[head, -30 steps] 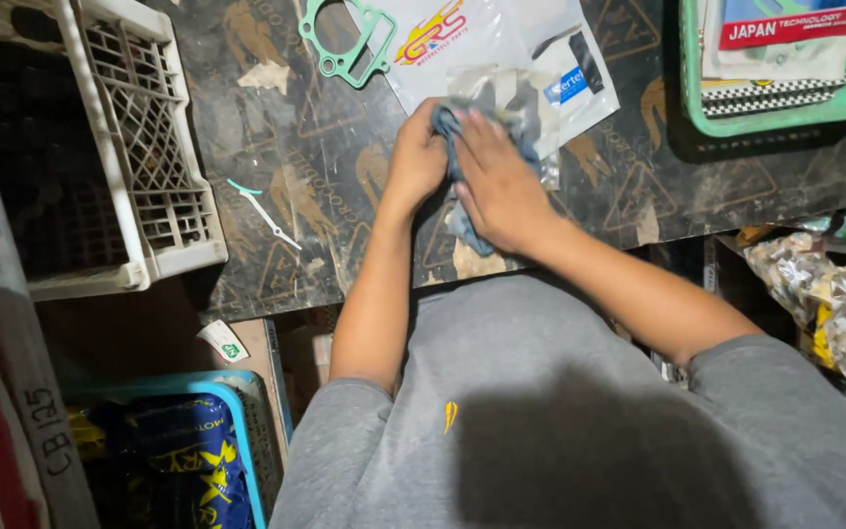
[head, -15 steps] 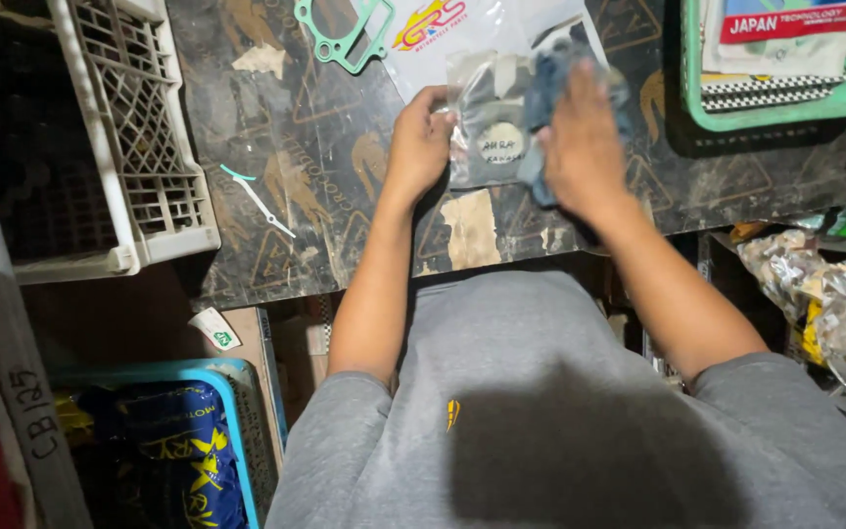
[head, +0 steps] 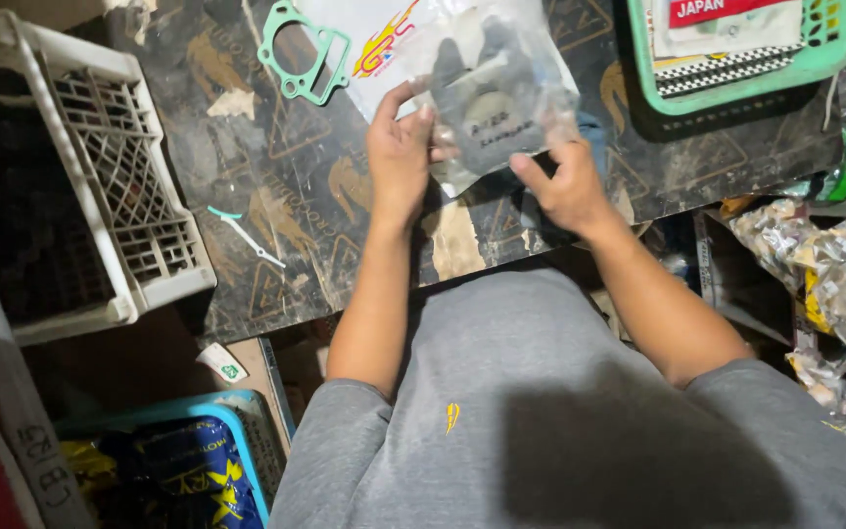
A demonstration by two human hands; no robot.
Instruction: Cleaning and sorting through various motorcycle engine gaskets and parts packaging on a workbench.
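Holding a clear plastic bag over the dark worktop, my left hand pinching its left edge, my right hand pinching the lower right corner. Bag crinkly, see-through, dark grey flat parts inside, handwriting on front. Green gasket lies well left.

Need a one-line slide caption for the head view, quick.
Both hands, left hand and right hand, hold a clear plastic bag of grey parts above a dark worktable.

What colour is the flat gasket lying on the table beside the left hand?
The gasket is mint green, seen clearly in the head view.
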